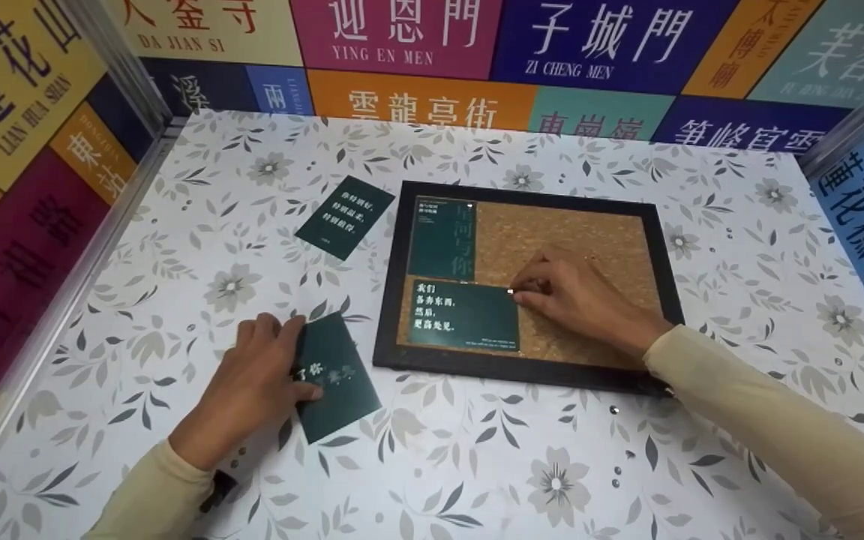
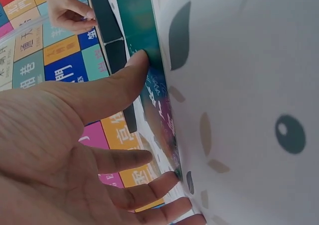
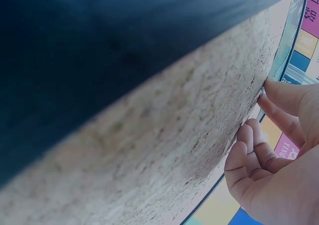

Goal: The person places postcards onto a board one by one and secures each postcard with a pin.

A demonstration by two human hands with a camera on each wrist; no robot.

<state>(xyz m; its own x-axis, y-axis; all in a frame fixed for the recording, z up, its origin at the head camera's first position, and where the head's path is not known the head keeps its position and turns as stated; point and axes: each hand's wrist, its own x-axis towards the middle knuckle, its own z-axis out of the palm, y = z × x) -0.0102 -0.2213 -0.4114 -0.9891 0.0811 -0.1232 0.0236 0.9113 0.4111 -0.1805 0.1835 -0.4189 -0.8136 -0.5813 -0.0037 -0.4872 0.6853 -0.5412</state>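
My right hand (image 1: 574, 292) pinches a small shiny thumbtack (image 1: 511, 291) between thumb and fingertips. It is at the upper right corner of a dark green card (image 1: 469, 319) with white writing, on a black-framed cork board (image 1: 589, 240). Above that card, an upright green card (image 1: 436, 244) lies on the board. To the left of the board, my left hand (image 1: 256, 375) rests on another green card (image 1: 338, 375) on the table. Its thumb (image 2: 137, 65) touches the printed face, while the other fingers extend loosely by the card's edge.
A further green card (image 1: 346, 217) lies tilted on the flower-patterned table cover (image 1: 229, 217), left of the board. Several small metal tacks (image 1: 616, 472) are scattered below the board's right end. Colourful panels with large characters (image 1: 402, 37) stand around the table.
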